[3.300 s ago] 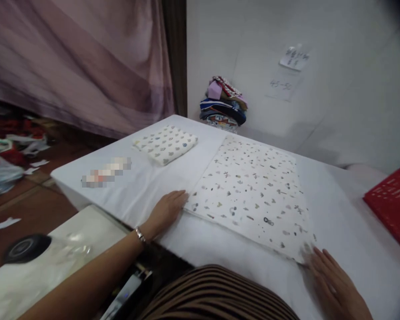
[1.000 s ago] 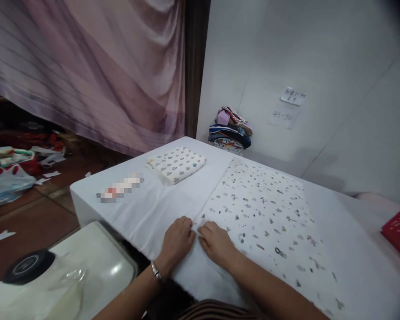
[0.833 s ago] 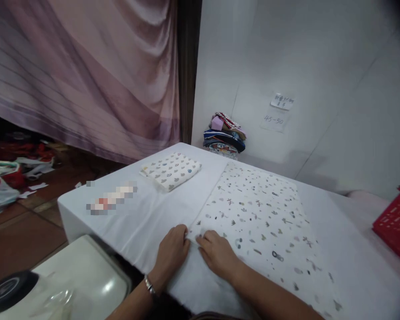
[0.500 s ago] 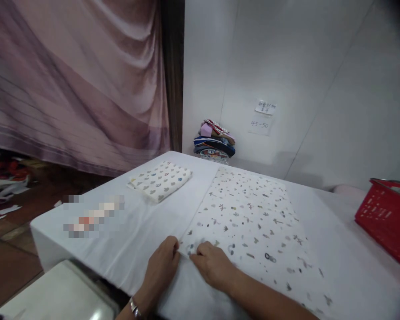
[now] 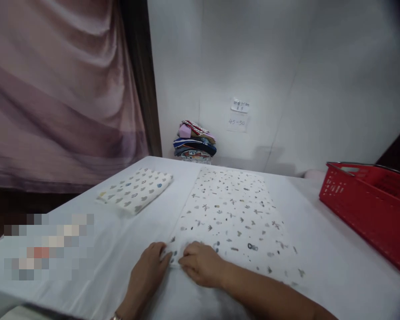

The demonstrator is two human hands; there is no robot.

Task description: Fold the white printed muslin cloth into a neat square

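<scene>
"Two hands show in the head view: the left hand (image 5: 150, 265) and the right hand (image 5: 204, 266), just beside each other at the near left corner of a printed cloth (image 5: 235, 213)."

"Where does that cloth lie?"

"Flat on a white-covered table (image 5: 118, 262), running away toward the pale wall (image 5: 260, 75). Small grey and dark motifs are scattered all over it."

"And the fingers?"

"On the left they are bent over the corner, the thumb a little apart from the rest. On the right they are curled in, tips bunched at the near edge — I can't tell whether either hand actually pinches the fabric."

"What sits to the left?"

"A folded cloth (image 5: 136, 189), apart from the printed one, with grey shapes and a few blue ones. Nearer the front there's a pixelated patch (image 5: 50, 246) — too blocked out to make anything of."

"To the right?"

"A red basket (image 5: 363, 213) with slots in its side, well apart from both hands."

"Farther back?"

"A stack of fabrics (image 5: 195, 142) in front of the wall, two paper notes (image 5: 238, 114) on it, the lower reading 45-50, and a pinkish curtain (image 5: 53, 89) hanging at the left."
</scene>
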